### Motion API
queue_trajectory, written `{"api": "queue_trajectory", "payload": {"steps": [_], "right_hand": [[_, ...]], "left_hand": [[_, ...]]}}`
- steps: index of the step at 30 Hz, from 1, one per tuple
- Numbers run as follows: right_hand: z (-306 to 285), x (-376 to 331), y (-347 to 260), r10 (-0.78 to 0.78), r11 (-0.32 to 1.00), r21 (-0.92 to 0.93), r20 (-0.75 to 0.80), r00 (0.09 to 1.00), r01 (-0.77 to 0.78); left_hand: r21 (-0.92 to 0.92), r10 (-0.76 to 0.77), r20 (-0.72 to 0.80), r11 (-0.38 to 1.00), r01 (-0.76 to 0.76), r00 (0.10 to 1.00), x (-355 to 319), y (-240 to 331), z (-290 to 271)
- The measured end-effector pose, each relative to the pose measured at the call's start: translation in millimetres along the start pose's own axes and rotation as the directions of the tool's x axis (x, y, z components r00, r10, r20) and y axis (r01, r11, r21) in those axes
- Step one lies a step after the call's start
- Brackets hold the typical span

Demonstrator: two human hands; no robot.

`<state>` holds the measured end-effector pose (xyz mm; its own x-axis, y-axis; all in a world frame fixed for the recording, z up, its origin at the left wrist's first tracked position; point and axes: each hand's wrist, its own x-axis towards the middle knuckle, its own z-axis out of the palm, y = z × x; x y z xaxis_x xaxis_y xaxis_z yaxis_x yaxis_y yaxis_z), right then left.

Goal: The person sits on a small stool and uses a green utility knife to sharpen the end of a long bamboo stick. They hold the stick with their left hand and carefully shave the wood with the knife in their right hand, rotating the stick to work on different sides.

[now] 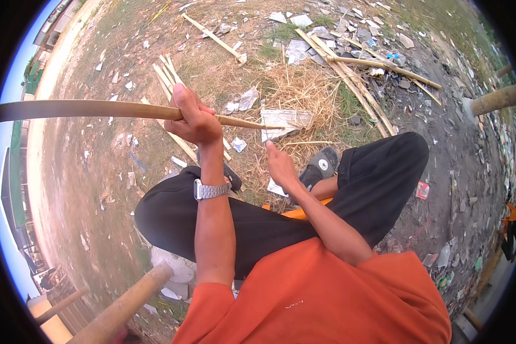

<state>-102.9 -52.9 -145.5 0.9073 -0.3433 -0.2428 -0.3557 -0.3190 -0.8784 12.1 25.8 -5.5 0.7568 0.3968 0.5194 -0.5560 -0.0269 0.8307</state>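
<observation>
The left hand is clamped around a long bamboo strip that runs level from the far left to a thin tip just past the fist. The right hand is closed below that tip; what it holds is too small to tell. Bamboo poles and scraps lie on the ground.

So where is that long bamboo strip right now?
In the head view the bamboo strip runs across the upper left, clasped in the left hand; its thin tip ends just above the right hand.
</observation>
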Motion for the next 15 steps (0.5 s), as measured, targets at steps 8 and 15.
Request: {"api": "queue_trajectory", "payload": {"steps": [8, 15], "right_hand": [[2.6, 8.4, 9.5, 0.087, 0.996, -0.025, 0.082, 0.993, -0.085], [2.0, -3.2, -18.9, 0.015, 0.998, 0.063, 0.064, 0.998, -0.019]], "left_hand": [[0.034, 0.018, -0.014, 0.999, -0.017, 1.000, -0.1, 3.7, 7.0], [0.021, -0.004, -0.026, 1.000, 0.005, 1.000, -0.2, 3.7, 4.3]]}}
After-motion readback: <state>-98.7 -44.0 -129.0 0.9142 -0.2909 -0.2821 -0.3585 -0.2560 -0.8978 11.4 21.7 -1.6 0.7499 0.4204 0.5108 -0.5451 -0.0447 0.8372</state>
